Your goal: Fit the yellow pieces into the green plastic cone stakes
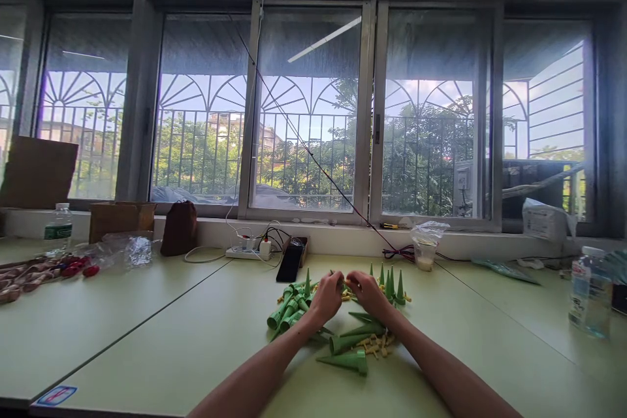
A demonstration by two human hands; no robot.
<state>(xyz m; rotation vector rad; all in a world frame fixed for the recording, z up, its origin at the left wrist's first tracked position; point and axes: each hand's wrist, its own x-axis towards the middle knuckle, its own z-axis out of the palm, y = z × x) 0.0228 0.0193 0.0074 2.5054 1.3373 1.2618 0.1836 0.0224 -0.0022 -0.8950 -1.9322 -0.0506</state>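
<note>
My left hand is closed, and a small greenish tip, apparently of a green plastic cone, shows at its fingers. Close beside it, my right hand pinches what looks like a small yellow plastic piece; the fingers hide most of it. A heap of green plastic cones lies left of my hands. Several pointed cones stand upright behind my right hand, with yellow pieces at their bases. Below my wrists lie more green cones and a small pile of yellow branched pieces.
A phone leans near a power strip at the back. A plastic-covered cup stands behind to the right. Bottles flank the table. Red-tipped items, a brown pouch and a cardboard box are left.
</note>
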